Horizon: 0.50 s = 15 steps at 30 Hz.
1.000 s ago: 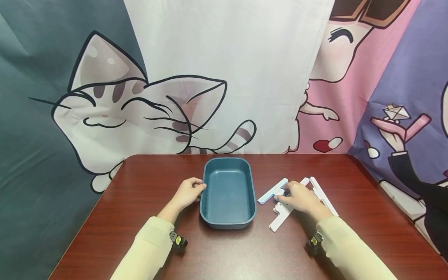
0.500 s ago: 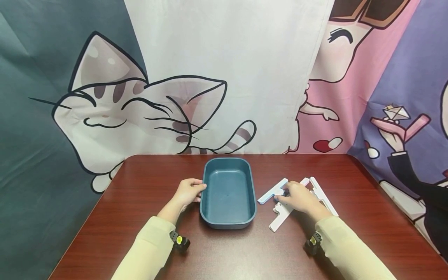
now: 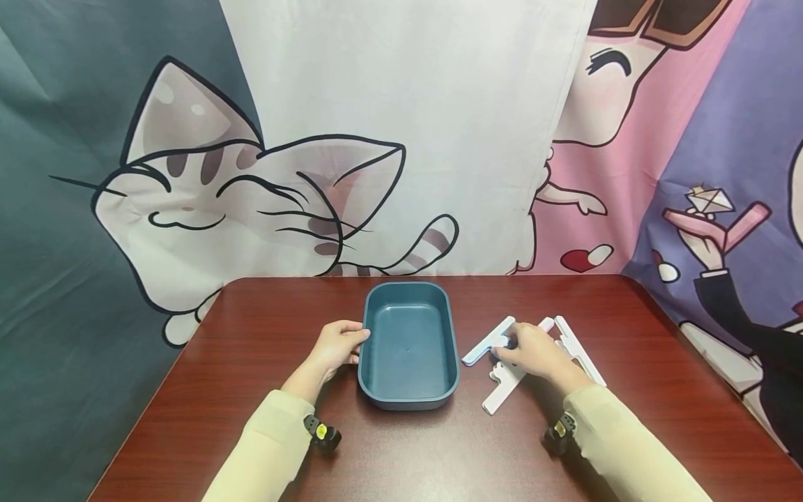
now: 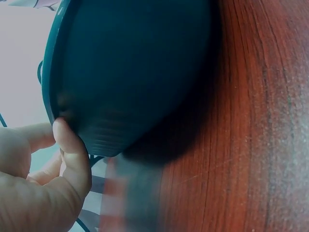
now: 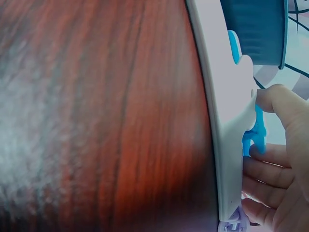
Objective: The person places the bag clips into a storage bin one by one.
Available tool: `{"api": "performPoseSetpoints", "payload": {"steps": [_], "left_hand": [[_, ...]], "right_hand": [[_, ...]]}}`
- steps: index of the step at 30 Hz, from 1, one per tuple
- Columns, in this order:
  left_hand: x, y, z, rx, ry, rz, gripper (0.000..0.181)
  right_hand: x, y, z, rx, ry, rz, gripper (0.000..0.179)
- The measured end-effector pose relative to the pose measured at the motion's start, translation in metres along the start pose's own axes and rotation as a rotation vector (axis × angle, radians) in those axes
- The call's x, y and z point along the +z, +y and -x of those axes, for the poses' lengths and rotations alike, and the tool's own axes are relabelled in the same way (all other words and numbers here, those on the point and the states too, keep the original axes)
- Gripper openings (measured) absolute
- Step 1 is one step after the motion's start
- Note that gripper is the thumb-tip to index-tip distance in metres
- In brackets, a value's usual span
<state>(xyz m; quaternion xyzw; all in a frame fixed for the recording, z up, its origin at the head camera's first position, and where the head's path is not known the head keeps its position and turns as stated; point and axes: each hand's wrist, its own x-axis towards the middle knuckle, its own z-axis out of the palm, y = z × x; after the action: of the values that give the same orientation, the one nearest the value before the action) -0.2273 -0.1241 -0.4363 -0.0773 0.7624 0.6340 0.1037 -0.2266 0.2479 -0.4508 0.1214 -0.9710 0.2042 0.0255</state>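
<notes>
A dark teal rectangular plastic bin (image 3: 408,403) stands on the table, and my left hand (image 3: 335,345) holds its left rim, thumb and index finger at the edge in the left wrist view. To the bin's right lies a white-and-blue bag-sealing clip (image 3: 488,341). My right hand (image 3: 533,352) pinches this clip's handle with thumb and fingers; the blue part (image 5: 259,130) shows by the thumb in the right wrist view. Under the hand lies a white-and-pink clip (image 3: 502,394), partly covered. Another white clip (image 3: 583,355) lies just right of it.
The reddish-brown wooden table (image 3: 263,307) runs back to a printed cartoon curtain (image 3: 401,139). A small purple clip part (image 5: 234,223) shows at the bottom of the right wrist view.
The right hand and the white-and-blue clip shift very slightly; the clip's far end sits a touch higher. The left hand and bin stay in place.
</notes>
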Motion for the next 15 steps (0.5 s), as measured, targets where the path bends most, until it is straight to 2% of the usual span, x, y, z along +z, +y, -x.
{"api": "performPoseSetpoints", "payload": {"steps": [9, 15], "left_hand": [[-0.0004, -0.0023, -0.0011, -0.008, -0.001, 0.004, 0.033], [-0.0004, -0.0016, -0.0004, -0.006, -0.005, 0.017, 0.033]], "right_hand": [[-0.0027, -0.0013, -0.0006, 0.043, 0.009, -0.056, 0.053], [-0.0038, -0.0033, -0.0003, 0.070, 0.035, -0.110, 0.054]]}}
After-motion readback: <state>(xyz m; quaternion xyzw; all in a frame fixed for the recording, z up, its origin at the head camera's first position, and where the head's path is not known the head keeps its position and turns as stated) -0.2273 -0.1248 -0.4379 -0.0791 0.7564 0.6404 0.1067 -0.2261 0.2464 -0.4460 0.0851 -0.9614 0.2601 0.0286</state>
